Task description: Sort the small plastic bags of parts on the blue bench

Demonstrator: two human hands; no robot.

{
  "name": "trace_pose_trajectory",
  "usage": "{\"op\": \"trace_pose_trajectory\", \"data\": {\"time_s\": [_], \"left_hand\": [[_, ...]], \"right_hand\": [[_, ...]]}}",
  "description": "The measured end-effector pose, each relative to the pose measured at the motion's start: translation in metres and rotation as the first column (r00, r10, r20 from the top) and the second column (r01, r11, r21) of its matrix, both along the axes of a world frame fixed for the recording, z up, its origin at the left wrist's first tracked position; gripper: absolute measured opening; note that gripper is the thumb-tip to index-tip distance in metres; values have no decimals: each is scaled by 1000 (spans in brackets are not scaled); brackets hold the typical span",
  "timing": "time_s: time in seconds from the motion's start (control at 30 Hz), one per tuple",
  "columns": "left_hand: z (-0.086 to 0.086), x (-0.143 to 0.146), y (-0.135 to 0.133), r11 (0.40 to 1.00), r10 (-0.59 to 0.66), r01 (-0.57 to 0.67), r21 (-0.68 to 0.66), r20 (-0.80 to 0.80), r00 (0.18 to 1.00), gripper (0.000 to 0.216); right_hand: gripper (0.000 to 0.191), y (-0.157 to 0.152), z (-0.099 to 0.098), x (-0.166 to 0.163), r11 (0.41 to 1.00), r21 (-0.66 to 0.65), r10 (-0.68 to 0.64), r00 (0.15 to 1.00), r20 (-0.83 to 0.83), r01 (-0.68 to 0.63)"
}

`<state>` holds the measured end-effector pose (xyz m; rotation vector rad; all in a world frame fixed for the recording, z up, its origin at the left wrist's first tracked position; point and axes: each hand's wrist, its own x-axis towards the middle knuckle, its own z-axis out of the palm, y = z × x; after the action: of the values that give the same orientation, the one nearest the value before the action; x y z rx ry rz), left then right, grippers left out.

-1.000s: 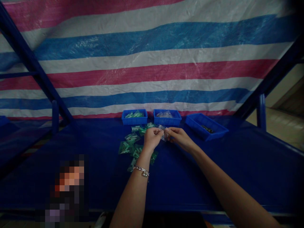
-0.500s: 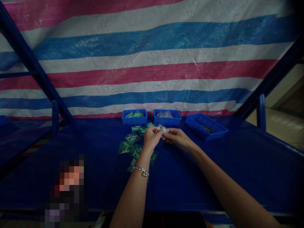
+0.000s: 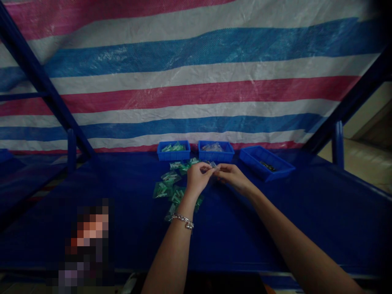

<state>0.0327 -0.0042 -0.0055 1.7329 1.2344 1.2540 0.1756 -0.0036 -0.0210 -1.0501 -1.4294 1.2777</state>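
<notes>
Now | left hand [image 3: 197, 178], right hand [image 3: 230, 175] pinch clear packet [image 3: 212, 164] | trays [image 3: 216, 157] along table [image 3: 245, 228] back edge

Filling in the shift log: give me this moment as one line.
left hand: pinching small clear bag | right hand: pinching same bag | beside: green packets | behind: blue trays

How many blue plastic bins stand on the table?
3, in a row by the tarp: left bin holding green packets, middle bin holding clear bags, right bin turned askew. Others may be hidden.
</notes>
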Motion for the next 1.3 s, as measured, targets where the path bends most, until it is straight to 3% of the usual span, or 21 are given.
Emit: {"op": "trace_pose_trajectory", "data": {"time_s": [0.13, 0.23, 0.33, 0.43, 0.5, 0.63, 0.8, 1.03, 1.3], "left_hand": [[2, -1, -4, 999, -44, 47, 26, -100, 994, 6], [0, -1, -3, 998, -43, 46, 37, -71, 997, 13], [-2, -2, 0, 995, 103, -102, 10, -32, 994, 24], [-1, -3, 0, 961, 230, -226, -162, 9, 973, 37], [1, -4, -1, 926, 206, -166, -339, 87, 975, 46], [9, -4, -6, 808, 103, 109, -579, 321, 941, 51], [14, -7, -6, 750, 95, 239, -617, 458, 884, 34], [16, -8, -5, 661, 127, 313, -682, 513, 849, 33], [9, -6, -5, 758, 34, 340, -557, 554, 832, 14]], "right_hand": [[22, 1, 0, -2, 995, 96, -5, 1000, 30, 3], [24, 4, -2, -2, 988, 150, -33, 999, 23, 29], [24, 7, -6, -1, 972, 212, -111, 994, 16, 105], [23, 10, -9, 2, 931, 313, -217, 975, 56, 189], [24, 10, -10, 3, 902, 366, -276, 958, 81, 229], [23, 8, -9, 2, 889, 403, -285, 952, 112, 219], [22, 7, -5, 0, 884, 439, -237, 963, 128, 159], [16, 5, -2, 1, 869, 482, -201, 970, 134, 114], [16, 4, -1, 2, 908, 409, -136, 988, 76, 93]]}}
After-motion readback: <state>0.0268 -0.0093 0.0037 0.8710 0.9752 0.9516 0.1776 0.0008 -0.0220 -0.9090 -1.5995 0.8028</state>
